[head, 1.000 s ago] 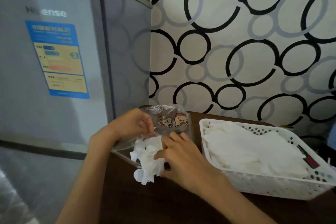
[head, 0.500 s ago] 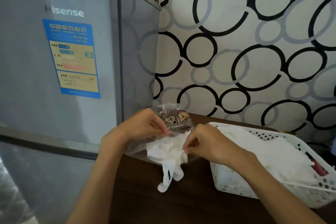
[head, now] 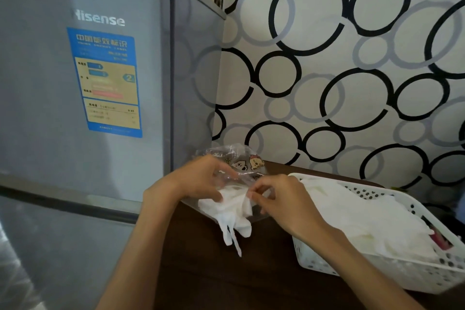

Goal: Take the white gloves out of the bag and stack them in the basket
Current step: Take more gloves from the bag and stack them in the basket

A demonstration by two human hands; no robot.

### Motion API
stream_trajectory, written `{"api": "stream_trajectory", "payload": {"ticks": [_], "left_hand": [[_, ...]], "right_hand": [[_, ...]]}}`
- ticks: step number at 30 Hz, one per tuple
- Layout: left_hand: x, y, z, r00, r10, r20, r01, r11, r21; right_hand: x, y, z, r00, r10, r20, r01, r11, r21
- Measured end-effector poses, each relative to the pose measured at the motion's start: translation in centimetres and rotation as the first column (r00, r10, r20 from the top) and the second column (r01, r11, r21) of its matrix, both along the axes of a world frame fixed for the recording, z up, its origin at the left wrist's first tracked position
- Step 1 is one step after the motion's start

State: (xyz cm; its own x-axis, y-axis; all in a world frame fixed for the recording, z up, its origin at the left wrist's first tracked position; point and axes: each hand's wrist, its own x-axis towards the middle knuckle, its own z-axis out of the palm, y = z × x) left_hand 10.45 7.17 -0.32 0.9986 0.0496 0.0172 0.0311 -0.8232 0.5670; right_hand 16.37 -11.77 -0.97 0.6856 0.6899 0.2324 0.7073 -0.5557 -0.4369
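Observation:
A clear plastic bag (head: 241,161) printed with cartoon faces lies on the dark wooden table (head: 226,277). A crumpled white glove (head: 231,216) hangs out of its mouth, fingers dangling over the tabletop. My left hand (head: 201,178) grips the bag and the glove's upper left edge. My right hand (head: 281,201) pinches the glove's upper right edge at the bag's mouth. To the right stands a white perforated basket (head: 412,274) holding a pile of white gloves (head: 364,221).
A grey fridge (head: 83,108) with a blue energy label stands close on the left, touching the table's edge. A wall with black and grey ring patterns (head: 339,70) rises behind the table. Something red (head: 439,243) shows at the basket's right side.
My right hand let go of the bunched glove and now pinches its top edge. The glove has unfurled and hangs lower out of the bag. The view shifted left.

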Motion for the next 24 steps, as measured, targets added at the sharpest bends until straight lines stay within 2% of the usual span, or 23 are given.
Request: {"api": "stream_trajectory", "payload": {"ticks": [4,7,10,12,14,19,22,24], "left_hand": [[-0.1,0.6,-0.3,0.998,0.029,0.058,-0.029,1.000,-0.005],[0.0,0.8,-0.2,0.997,-0.002,0.082,0.006,0.999,-0.048],[0.0,1.2,-0.4,0.985,0.036,0.169,-0.016,0.993,-0.121],[-0.1,1.7,-0.5,0.977,0.056,0.206,-0.032,0.993,-0.116],[-0.2,1.7,-0.4,0.981,0.048,0.190,-0.031,0.995,-0.092],[0.1,0.3,0.0,0.992,-0.019,0.122,0.031,0.995,-0.099],[0.1,0.5,0.1,0.994,-0.004,0.108,0.015,0.995,-0.099],[-0.1,0.7,0.3,0.994,0.013,0.109,-0.004,0.997,-0.083]], "right_hand": [[-0.2,-0.3,-0.2,0.975,-0.053,0.216,0.115,0.951,-0.287],[-0.4,0.5,-0.7,0.959,-0.059,0.277,0.167,0.908,-0.383],[-0.4,1.2,-1.5,0.954,0.009,0.301,0.105,0.926,-0.363],[-0.2,1.0,-1.9,0.961,0.038,0.274,0.054,0.945,-0.321],[0.0,0.5,-2.3,0.959,0.052,0.277,0.043,0.944,-0.326],[0.2,1.4,-3.3,0.933,0.085,0.349,0.113,0.853,-0.510],[0.8,2.6,-3.4,0.928,0.081,0.365,0.130,0.846,-0.518],[1.1,2.7,-3.2,0.927,0.083,0.365,0.108,0.874,-0.473]]}}
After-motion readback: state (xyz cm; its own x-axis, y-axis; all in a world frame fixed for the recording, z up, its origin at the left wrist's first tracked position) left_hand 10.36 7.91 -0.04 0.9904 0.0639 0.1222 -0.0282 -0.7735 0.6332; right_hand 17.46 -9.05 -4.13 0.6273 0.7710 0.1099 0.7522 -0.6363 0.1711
